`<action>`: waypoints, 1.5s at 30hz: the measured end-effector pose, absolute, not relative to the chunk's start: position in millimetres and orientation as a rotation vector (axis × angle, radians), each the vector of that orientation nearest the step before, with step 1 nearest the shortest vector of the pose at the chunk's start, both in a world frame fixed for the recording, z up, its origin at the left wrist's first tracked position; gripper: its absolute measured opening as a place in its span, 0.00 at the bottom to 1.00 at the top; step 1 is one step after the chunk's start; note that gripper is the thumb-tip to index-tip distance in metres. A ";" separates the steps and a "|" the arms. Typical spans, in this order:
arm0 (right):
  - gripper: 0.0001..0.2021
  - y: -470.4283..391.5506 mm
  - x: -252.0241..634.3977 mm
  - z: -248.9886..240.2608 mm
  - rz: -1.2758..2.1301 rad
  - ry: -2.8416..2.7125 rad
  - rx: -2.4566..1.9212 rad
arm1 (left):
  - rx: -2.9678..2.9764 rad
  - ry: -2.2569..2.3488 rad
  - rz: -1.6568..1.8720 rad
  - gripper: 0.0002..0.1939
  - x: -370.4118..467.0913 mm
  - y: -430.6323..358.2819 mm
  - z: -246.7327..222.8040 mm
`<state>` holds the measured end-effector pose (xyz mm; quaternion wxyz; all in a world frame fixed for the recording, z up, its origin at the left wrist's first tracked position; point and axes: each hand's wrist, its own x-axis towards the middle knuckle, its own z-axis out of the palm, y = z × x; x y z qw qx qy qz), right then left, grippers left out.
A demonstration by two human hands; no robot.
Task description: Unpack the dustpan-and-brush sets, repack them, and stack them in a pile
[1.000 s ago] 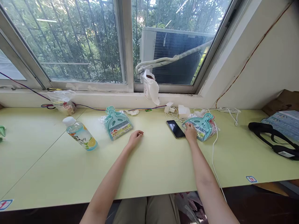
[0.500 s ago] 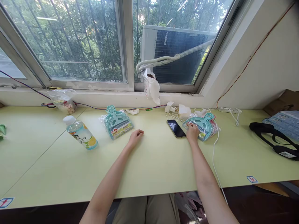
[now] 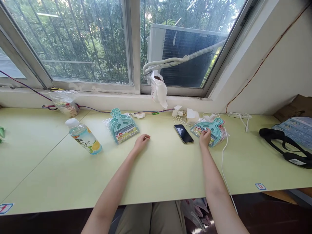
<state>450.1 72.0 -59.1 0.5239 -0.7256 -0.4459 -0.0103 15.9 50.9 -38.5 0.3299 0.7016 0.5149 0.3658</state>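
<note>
On the right side of the table lies a stack of teal mini dustpan-and-brush sets (image 3: 215, 129) in clear wrap with printed labels. My right hand (image 3: 205, 137) is at its front edge, fingers bent together on the wrapping; the fingertips' exact hold is partly hidden. A second stack of teal dustpan-and-brush sets (image 3: 123, 126) lies left of centre, also wrapped. Just to the right of that stack my left hand (image 3: 142, 142) rests on the table, fingers loosely curved and holding nothing. Between the hands, nearer the right one, is a black phone (image 3: 183, 134).
A drink bottle (image 3: 84, 137) with a white cap stands at left. A plastic bag (image 3: 65, 104), white charger (image 3: 176, 111) and cables line the window side. One white cable (image 3: 223, 159) runs over the front edge. Black headgear (image 3: 285, 146) lies at far right.
My right hand has shifted slightly right along the dustpan-and-brush stack, and its fingers have drawn together. My left hand stays in place. The view has tilted a little.
</note>
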 end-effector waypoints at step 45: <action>0.29 75.7 434.1 -67.4 -0.370 -1.601 -1.816 | 1.912 1.329 0.981 0.12 15.9 49.4 -42.4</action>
